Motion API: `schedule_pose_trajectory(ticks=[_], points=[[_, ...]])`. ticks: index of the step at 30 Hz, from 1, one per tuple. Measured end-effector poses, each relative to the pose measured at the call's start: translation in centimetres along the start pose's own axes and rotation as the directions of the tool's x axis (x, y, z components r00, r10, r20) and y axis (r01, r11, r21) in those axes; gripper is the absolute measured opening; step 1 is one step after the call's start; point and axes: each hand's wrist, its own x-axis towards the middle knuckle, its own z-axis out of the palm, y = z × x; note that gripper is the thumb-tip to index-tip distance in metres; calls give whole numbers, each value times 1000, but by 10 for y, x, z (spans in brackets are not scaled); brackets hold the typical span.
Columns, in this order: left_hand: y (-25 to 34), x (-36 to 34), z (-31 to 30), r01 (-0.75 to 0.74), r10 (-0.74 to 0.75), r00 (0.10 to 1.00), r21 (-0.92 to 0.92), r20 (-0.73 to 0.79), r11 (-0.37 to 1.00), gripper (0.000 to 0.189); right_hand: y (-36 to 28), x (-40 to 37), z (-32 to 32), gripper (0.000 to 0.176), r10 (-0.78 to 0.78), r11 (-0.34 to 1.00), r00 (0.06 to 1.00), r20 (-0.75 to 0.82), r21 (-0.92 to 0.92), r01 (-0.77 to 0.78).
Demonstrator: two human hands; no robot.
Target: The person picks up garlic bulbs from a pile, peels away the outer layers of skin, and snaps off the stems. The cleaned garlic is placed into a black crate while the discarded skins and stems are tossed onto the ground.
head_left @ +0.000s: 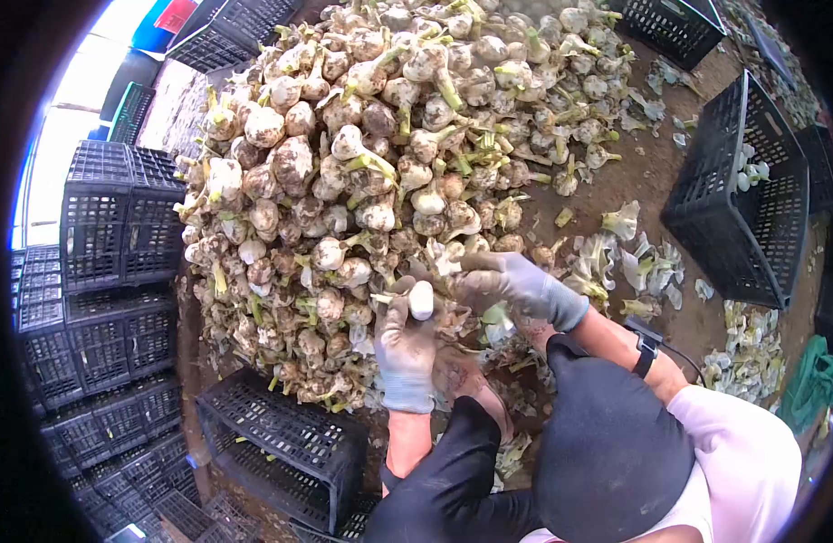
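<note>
A grey work glove covers my left hand (pixel 405 348), whose fingers are closed round a clean white bulb (pixel 421 300) with a short stem pointing left. My right hand (pixel 516 285), also gloved, is just to the right, at the near side of the pile; its fingers are bent together near dirty bulbs and peelings, and what lies between them is hard to make out. A large heap of soil-stained bulbs (pixel 294 163) with green stems spreads beyond both hands.
Black crates (pixel 118 213) are stacked at the left. Another crate (pixel 285 434) lies near my left arm. On the right, a tilted crate (pixel 742 199) holds a few white bulbs. Loose peelings (pixel 652 271) cover the soil before it. A green net bag (pixel 813 385) lies far right.
</note>
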Motion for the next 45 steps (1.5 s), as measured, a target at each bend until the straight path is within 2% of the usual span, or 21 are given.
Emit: schedule_pose_trajectory(ticks=[3,4,6,7,8,10,12,14,16,19,23,26,28,29,32,34,38,40,41,43,45], points=[[-1,-1,5,-12,11,999,14,51,1000,34,28,13,-2,58,-282,896,952,-118,-388,217],[-1,0,7,-7,9,998,-22,70,1000,35,22,10,0,58,-283,895,952,-117,-389,218],[-4,1,7,-15,14,999,29,35,999,36,4,0,9,57,-41,994,999,3,100,41],[-5,1,7,-19,19,1000,81,-1,996,36,6,5,15,56,-84,996,996,9,-23,84],[-7,2,4,-20,20,1000,81,0,996,36,7,7,20,55,-70,997,998,-6,-21,70],[-9,4,3,-82,75,997,283,35,956,36,4,14,29,53,-58,998,998,-20,-17,58],[-12,2,9,-94,96,995,306,9,947,35,14,25,30,53,-185,982,982,41,30,184],[-15,3,8,-103,116,993,328,-18,939,34,22,27,31,48,-161,987,987,-17,20,161],[-19,7,0,0,5,999,96,-51,995,34,22,24,30,44,-136,990,988,-73,11,138],[-22,6,3,80,-86,992,-69,-95,994,36,12,15,27,38,-114,993,993,-12,1,114],[-22,6,-1,74,-86,994,-161,-72,984,38,7,11,26,37,-21,986,999,26,165,17],[-21,8,1,41,-47,995,-68,-84,997,37,2,11,29,37,-16,981,999,41,196,8],[-25,6,4,-132,159,984,280,-77,951,36,2,14,31,37,-11,993,1000,3,115,11],[-26,6,4,-128,156,985,280,-78,951,36,2,15,31,37,-9,993,1000,1,116,9],[-24,8,-2,-120,149,984,245,-103,962,32,-3,16,34,29,16,998,1000,13,59,-17],[-25,9,-9,-12,7,997,-73,-73,997,31,-8,10,33,28,12,983,1000,17,181,-15],[-22,11,-12,100,-99,995,-281,19,954,30,8,13,24,27,-24,982,1000,16,189,21],[-23,14,-6,6,-23,993,-152,-113,988,30,12,10,24,31,-54,894,998,11,446,44],[-22,13,-5,5,-22,993,-153,-112,988,30,11,9,22,31,-55,895,998,12,445,44],[-21,10,-4,-61,70,992,90,-103,994,28,7,7,20,41,-27,971,999,-19,237,31],[-20,8,-7,-80,95,993,183,-77,980,28,2,11,24,44,-21,992,998,-65,120,28]])
